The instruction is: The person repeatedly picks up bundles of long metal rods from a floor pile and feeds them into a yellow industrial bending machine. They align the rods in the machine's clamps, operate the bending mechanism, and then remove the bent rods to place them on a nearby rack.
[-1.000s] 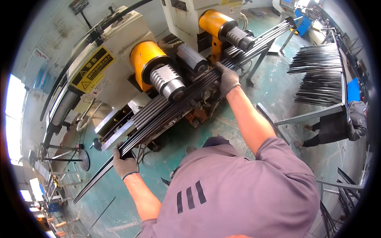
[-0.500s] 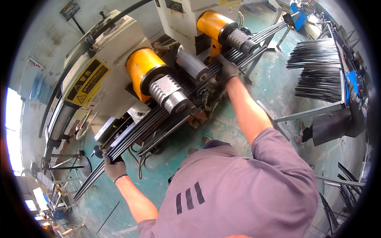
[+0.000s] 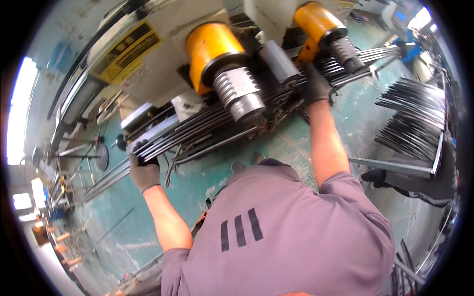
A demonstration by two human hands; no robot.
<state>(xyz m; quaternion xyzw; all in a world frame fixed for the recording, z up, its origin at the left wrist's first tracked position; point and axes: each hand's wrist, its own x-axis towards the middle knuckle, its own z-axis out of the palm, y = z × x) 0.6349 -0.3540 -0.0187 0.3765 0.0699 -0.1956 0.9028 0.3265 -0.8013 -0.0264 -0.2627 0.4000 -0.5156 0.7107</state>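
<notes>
A bundle of long, thin dark metal rods (image 3: 177,132) runs slantwise in front of the machine, its near end sticking out at the left. My left hand (image 3: 144,172), in a grey-brown glove, is closed round the bundle close to that end, fingers over the rods. My right hand (image 3: 317,88), gloved too, grips the rods farther along, beside a grey faceted roller (image 3: 279,61); its fingertips are partly hidden in shadow. Between my hands, an orange cylinder (image 3: 215,44) with a ribbed metal shaft (image 3: 238,91) juts over the bundle. A second orange cylinder (image 3: 318,22) stands right of the roller.
On the right, a rack (image 3: 390,167) carries many dark rods (image 3: 410,121), with a person's dark shoe (image 3: 374,176) beside it. A yellow-and-black warning label (image 3: 129,52) marks the machine. One thin rod (image 3: 116,225) lies on the green floor at left.
The view has swung, so the machine sits higher and farther right. Both hands stay on the rod bundle, the right one still close to the faceted roller.
</notes>
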